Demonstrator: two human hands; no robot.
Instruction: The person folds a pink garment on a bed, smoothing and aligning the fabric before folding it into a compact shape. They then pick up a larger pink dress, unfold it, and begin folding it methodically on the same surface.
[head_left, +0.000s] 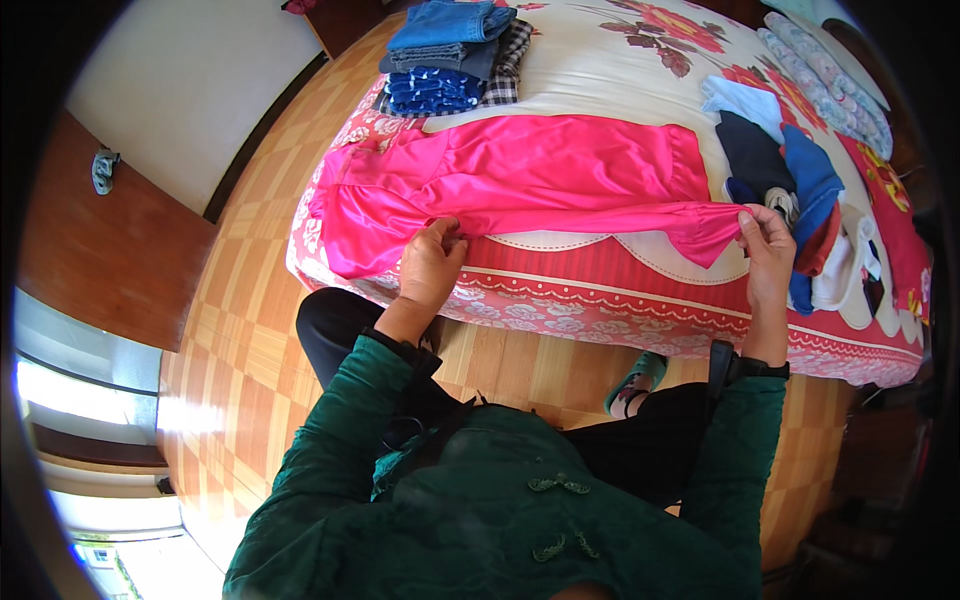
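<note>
A bright pink satin garment (555, 165) lies stretched lengthwise along the near side of the bed. My left hand (431, 259) grips its near edge left of the middle, with some fingertips hidden in the cloth. At the right, my right hand (769, 236) pinches the gathered corner of the same garment between thumb and fingers. The near edge runs fairly straight between both hands, and a ruffled end hangs slightly below the right hand. On the left, the wider part of the garment drapes over the bed's rim.
Folded jeans (450, 22) top a clothes stack at the bed's far left, above a blue patterned cloth (435, 90). Loose clothes, including a blue one (814, 176), lie beyond my right hand. A floral bedspread (592, 45) covers the bed. A wooden door (112, 247) stands left.
</note>
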